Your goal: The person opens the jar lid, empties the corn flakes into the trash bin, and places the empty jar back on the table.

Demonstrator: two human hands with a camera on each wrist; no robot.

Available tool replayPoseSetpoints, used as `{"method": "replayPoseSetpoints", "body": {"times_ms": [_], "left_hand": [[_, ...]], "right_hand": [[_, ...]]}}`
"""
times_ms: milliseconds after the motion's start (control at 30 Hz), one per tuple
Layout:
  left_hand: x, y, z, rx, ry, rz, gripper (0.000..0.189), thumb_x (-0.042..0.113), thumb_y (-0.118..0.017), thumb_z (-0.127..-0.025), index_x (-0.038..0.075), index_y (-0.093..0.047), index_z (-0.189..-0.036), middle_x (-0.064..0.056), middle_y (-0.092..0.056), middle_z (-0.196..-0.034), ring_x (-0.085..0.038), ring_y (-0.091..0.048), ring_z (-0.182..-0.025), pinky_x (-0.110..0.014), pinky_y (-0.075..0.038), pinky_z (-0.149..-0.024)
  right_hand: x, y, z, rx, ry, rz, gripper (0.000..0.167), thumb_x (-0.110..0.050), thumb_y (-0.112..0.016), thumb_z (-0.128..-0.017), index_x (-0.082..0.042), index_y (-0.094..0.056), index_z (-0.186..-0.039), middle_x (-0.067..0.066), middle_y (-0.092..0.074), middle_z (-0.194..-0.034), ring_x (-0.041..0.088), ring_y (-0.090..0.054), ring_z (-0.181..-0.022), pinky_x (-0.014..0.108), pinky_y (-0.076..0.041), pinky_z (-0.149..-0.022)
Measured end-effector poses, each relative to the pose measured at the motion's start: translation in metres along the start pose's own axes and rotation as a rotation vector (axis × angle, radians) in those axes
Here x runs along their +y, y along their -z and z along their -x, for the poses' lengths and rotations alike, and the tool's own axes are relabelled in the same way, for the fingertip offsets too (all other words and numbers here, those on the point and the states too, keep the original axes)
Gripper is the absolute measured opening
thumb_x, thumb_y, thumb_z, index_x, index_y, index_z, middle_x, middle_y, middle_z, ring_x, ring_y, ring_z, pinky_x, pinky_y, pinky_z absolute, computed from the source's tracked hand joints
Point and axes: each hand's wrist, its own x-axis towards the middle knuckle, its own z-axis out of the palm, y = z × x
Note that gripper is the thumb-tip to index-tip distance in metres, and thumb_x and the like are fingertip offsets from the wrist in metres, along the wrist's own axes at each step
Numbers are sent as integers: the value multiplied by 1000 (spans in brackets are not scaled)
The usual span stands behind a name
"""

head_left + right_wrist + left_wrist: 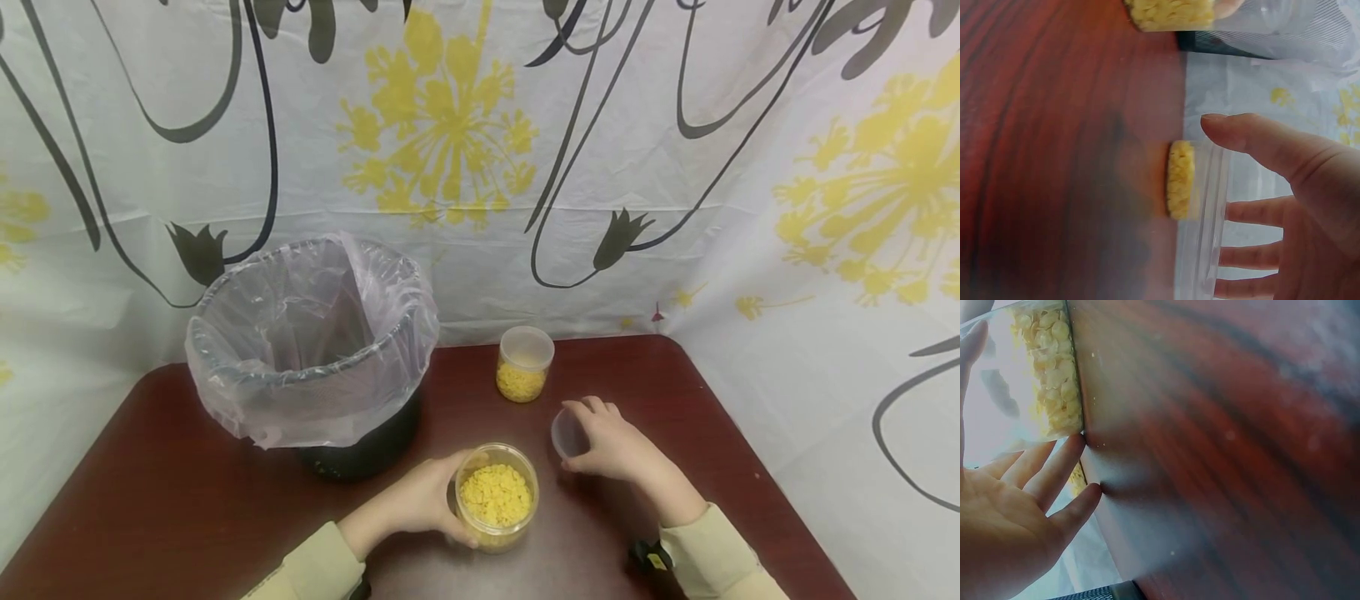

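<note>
A clear plastic jar [495, 498] of yellow flakes stands uncovered on the table; looking in from above, I see the flakes. My left hand [427, 500] holds it from the left, thumb at the near side and fingers round the far side. The left wrist view shows that hand [1016, 512] with fingertips low against the jar [1050, 375]. To the jar's right, my right hand [618, 442] holds a clear round lid [567, 435] by its rim, between thumb and fingers. In the right wrist view the lid [1207, 219] is above the table.
Behind the hands stands a second clear jar [525, 364], capped and part filled with yellow flakes. A dark bin [367, 442] with a translucent liner [315, 408] takes up the left back of the brown table [172, 500]. Patterned cloth [480, 275] hangs behind.
</note>
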Motion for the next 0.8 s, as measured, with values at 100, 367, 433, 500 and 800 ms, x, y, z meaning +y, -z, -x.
{"method": "replayPoseSetpoints", "body": {"times_ms": [100, 367, 433, 500, 800], "left_hand": [[1, 0, 0, -1, 3, 7, 109, 39, -93, -51, 9, -41, -143, -2, -54, -133, -15, -48, -122, -36, -36, -104], [2, 0, 0, -2, 20, 3, 110, 40, -92, -52, 8, -41, -143, -4, -54, -134, -16, -48, -122, -36, -37, -103], [2, 0, 0, 1, 19, 0, 110, 41, -92, -52, 8, -40, -143, -4, -54, -134, -16, -48, -122, -36, -37, -103], [1, 0, 1, 1, 19, 4, 110, 40, -92, -52, 8, -40, -143, -4, -54, -134, -16, -48, -122, -36, -37, -103], [-1, -3, 4, -1, 9, 73, 110, 37, -92, -54, 10, -37, -146, -2, -52, -136, -16, -47, -124, -39, -35, -105]], "right_hand": [[4, -5, 0, -26, -25, -7, 86, -35, -85, -63, -5, -49, -136, 18, -47, -125, 37, -44, -109, 49, -48, -77], [11, -16, 0, -59, -33, -12, 88, -37, -86, -63, -4, -49, -136, 21, -47, -126, 41, -45, -111, 53, -47, -81], [12, -18, -1, -59, -33, -13, 87, -36, -86, -63, -3, -49, -135, 22, -47, -127, 42, -45, -112, 54, -47, -82], [13, -20, -1, -59, -32, -12, 87, -35, -86, -64, -3, -49, -135, 22, -47, -127, 43, -45, -113, 54, -47, -83], [14, -28, -2, -57, -31, 6, 88, -34, -87, -62, -2, -50, -134, 22, -48, -126, 43, -45, -114, 53, -47, -82]]}}
